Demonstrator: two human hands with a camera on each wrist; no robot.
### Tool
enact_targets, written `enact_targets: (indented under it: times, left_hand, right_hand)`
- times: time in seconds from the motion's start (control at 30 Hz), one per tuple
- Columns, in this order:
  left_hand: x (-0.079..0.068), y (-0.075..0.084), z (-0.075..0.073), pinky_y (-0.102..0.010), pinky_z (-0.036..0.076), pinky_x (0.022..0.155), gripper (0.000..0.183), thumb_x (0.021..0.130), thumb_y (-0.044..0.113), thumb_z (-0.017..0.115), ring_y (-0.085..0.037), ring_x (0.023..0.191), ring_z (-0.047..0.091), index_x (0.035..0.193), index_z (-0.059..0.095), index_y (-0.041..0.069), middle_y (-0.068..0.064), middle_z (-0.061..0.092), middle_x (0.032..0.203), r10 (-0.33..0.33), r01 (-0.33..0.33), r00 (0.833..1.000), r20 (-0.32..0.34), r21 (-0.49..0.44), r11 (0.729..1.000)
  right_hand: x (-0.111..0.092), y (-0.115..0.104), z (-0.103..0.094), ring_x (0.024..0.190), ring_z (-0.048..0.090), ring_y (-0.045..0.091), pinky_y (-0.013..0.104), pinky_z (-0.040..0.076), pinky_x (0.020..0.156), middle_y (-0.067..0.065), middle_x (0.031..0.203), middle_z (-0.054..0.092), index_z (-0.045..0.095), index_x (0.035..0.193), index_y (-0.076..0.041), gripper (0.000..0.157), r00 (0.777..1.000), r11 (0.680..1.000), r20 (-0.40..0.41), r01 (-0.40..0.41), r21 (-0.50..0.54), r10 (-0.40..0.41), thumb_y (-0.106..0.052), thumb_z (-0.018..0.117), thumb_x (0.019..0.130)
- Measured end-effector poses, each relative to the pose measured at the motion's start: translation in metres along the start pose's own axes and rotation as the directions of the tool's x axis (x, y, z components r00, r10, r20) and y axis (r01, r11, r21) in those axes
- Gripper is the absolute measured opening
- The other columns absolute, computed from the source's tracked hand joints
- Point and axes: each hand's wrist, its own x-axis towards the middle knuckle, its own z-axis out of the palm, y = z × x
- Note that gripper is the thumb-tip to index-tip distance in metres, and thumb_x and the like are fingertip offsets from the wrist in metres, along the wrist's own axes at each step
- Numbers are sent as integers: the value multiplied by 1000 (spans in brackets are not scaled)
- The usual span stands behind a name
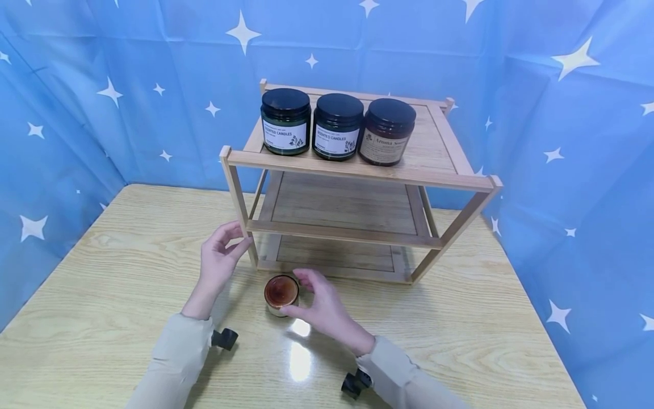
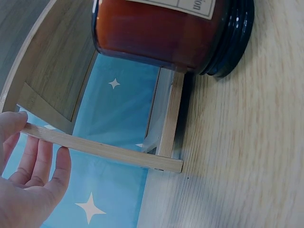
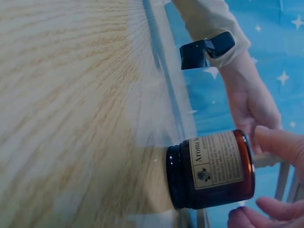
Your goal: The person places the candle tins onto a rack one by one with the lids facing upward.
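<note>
My left hand [image 1: 218, 255] holds the front left post of a three-tier wooden shelf [image 1: 357, 177]; in the left wrist view its thumb and fingers [image 2: 40, 161] lie on either side of the post [image 2: 104, 147]. On the table in front of the shelf, an amber candle jar [image 1: 281, 291] stands upside down on its black lid. The right wrist view shows its cream "Aroma" label [image 3: 216, 160]. My right hand [image 1: 327, 307] is beside this jar, thumb and fingers spread around its raised base. Whether they touch the glass is unclear.
Two dark green scented candle jars [image 1: 286, 122] [image 1: 337, 128] and an amber one [image 1: 386, 133] stand in a row, lids up, on the top tier. The table [image 1: 102, 295] extends to both sides. Behind it hangs a blue curtain [image 1: 179, 57] with white stars.
</note>
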Motion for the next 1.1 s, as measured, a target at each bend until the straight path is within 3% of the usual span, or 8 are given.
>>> enact_targets:
  times: [0.4,0.73,1.1]
  left_hand:
    - [-1,-2,0,-19,55,75,33,77,-22,60,-6,86,61,108,58,-11,9,66,89,4,-4,1000,-5,-16,1000]
    - [0,-1,0,-19,55,75,33,77,-22,60,-6,85,62,107,59,-9,8,67,89,15,-16,1000,-7,-32,999]
    - [0,-1,-1,-19,55,74,32,78,-20,61,-7,85,61,108,60,-8,5,67,89,3,-3,1000,-3,-24,1000]
  right_hand:
    - [3,6,10,103,56,27,38,51,86,14,117,58,50,124,2,70,999,993,23,-31,-111,34,-17,85,66]
    - [6,8,16,109,55,28,41,47,94,14,119,58,49,126,1,72,996,993,38,-77,-88,81,-16,84,66]
    - [8,11,15,100,57,23,29,50,83,10,114,60,51,123,-1,70,996,992,46,-70,-104,75,-18,85,65]
